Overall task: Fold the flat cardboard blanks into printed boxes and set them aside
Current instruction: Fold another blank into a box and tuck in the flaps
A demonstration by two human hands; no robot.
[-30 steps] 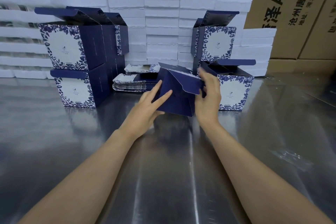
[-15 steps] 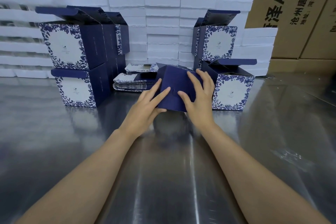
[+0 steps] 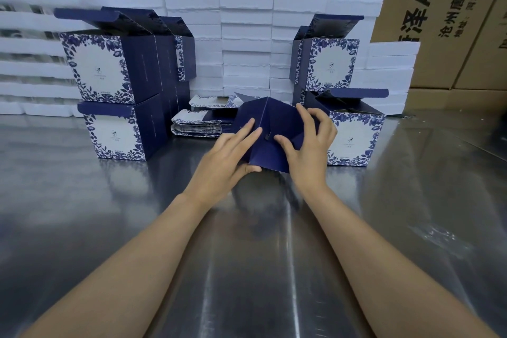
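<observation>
A half-folded dark blue box [image 3: 271,145] stands tilted on the steel table [image 3: 82,200], its bottom flaps facing me. My left hand [image 3: 222,159] lies with straight fingers on the left flap, thumb under the lower corner. My right hand [image 3: 310,151] grips the right side, with its thumb pressing the flap and its fingers curled over the edge. Behind the box lies a stack of flat printed blanks [image 3: 197,126]. Finished boxes with blue floral print stand piled at the left [image 3: 109,63] and at the right [image 3: 354,137], lids open.
Stacks of white foam trays [image 3: 247,35] form a wall behind the boxes. Large brown cartons [image 3: 439,8] stand behind and to the right. A scrap of clear film [image 3: 439,239] lies on the table at the right.
The right hand closed the raised flap down onto the box bottom. Both hands now press the flaps together, and the box has tipped more toward me.
</observation>
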